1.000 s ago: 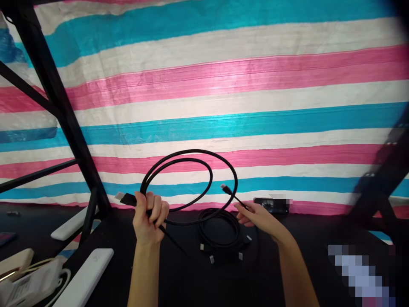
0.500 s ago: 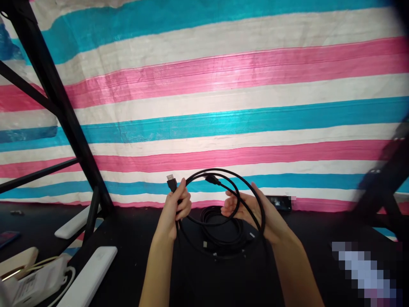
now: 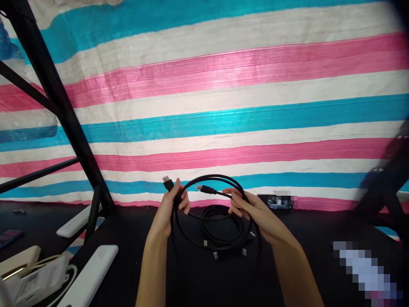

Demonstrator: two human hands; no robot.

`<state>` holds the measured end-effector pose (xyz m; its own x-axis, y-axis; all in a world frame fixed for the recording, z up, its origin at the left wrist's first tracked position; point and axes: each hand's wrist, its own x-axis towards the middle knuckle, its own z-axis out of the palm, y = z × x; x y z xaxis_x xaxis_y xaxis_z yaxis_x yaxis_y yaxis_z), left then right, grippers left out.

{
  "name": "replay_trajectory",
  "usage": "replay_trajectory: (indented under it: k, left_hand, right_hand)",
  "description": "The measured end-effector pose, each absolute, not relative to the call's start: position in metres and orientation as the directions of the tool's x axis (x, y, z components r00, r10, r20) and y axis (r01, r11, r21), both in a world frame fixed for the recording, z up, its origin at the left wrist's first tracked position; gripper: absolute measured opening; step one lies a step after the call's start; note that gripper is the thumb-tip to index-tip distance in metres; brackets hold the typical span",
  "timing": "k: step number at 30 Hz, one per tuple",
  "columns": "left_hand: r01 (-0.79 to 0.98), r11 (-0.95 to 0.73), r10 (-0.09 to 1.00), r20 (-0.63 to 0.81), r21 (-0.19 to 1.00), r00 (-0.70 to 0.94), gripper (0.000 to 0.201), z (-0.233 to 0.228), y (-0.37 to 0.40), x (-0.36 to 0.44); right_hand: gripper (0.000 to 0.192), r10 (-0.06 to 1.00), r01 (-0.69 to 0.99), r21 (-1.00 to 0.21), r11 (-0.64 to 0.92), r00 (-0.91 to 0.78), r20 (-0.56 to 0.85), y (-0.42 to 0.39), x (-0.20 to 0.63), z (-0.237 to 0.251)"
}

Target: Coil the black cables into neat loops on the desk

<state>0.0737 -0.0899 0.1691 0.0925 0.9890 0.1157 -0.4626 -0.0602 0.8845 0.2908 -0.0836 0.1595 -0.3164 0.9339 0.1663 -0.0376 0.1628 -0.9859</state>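
Observation:
A black cable [image 3: 220, 176] hangs in loose loops between my two hands, above the table. My left hand [image 3: 166, 209] is closed around its left side, and an HDMI-type plug [image 3: 168, 183] sticks up past the thumb. My right hand [image 3: 252, 207] pinches the cable's right side with thumb and fingers. From those fingers the other plug [image 3: 207, 189] points left, inside the loops. Beneath them, a second coiled black cable [image 3: 207, 233] lies on the table, with several light plug ends around it.
The black table [image 3: 204, 281] meets a striped plastic sheet [image 3: 223, 111] at the back. A phone [image 3: 276, 202] lies by the sheet. On the left are a black metal frame [image 3: 64, 111], white bars [image 3: 92, 273] and a white adapter [image 3: 43, 281] with cords.
My right hand has moved left and its fingers have closed on the cable near the plug. The loops have drawn narrower. The left plug tilts further left.

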Motion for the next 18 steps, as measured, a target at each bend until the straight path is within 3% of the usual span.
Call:
replay_trajectory:
  k: [8,12,15,18]
  left_hand:
    - [-0.285,0.002,0.992,0.035,0.959,0.123,0.051,0.161,-0.088,0.068]
    - [-0.234,-0.013,0.984,0.054,0.972,0.169,0.062,0.159,-0.085,0.072]
    - [-0.368,0.02,0.956,0.09,0.93,0.28,0.077,0.161,-0.084,0.08]
    - [-0.519,0.067,0.922,0.145,0.852,0.358,0.08,0.163,-0.086,0.089]
  right_hand:
    - [0.049,0.896,-0.103,-0.985,0.141,-0.409,0.171,-0.086,0.292,0.158]
    - [0.036,0.954,-0.271,-0.956,0.109,-0.243,0.178,-0.084,0.292,0.16]
    - [0.041,0.987,-0.439,-0.893,0.101,-0.071,0.146,-0.079,0.295,0.164]
    - [0.04,0.988,-0.581,-0.8,0.153,0.088,0.125,-0.075,0.3,0.167]
